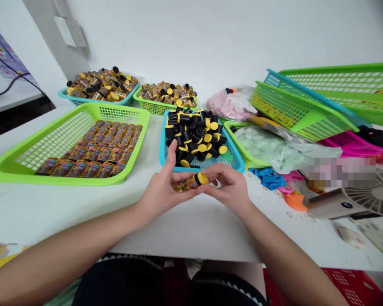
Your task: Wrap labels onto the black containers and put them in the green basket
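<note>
Small cylindrical tube with a colourful printed wrap and yellow cap (193, 181) — held level just above the white tabletop (194, 231), in front of the blue plastic mesh basket (162, 146) heaped with black yellow-capped tubes. Left hand (161, 191) grips the tube body; right hand (231, 187) pinches the capped end. Judgement: a firm hold at both ends should stop it rolling. Green plastic mesh basket (6, 168) of wrapped tubes at left — plain white wall (210, 38) behind.

Packing workshop, baskets (6, 168) of small tubes (196, 136)

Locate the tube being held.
Head view, centre: the tube sits between the left hand and right hand, just in front of the blue basket.
</note>
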Action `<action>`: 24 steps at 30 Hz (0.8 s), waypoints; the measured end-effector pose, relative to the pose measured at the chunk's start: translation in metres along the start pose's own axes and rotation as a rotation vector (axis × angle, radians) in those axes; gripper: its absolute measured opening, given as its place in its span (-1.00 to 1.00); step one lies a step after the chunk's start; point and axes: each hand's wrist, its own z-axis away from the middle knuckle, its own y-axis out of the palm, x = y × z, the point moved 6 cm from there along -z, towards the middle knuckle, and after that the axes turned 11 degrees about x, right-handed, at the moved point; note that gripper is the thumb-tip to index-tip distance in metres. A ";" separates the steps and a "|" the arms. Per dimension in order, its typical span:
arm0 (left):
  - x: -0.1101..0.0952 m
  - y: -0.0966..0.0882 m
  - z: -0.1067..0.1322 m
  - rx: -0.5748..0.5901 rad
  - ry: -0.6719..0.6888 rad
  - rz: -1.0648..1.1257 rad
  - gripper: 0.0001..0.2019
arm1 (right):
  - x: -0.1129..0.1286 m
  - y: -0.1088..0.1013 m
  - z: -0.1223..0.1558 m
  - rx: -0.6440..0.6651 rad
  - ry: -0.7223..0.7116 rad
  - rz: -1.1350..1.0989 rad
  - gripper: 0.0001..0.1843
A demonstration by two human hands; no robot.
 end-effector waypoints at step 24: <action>0.008 -0.006 0.009 -0.295 0.108 0.120 0.08 | 0.038 0.042 0.017 -0.315 -0.468 0.942 -0.47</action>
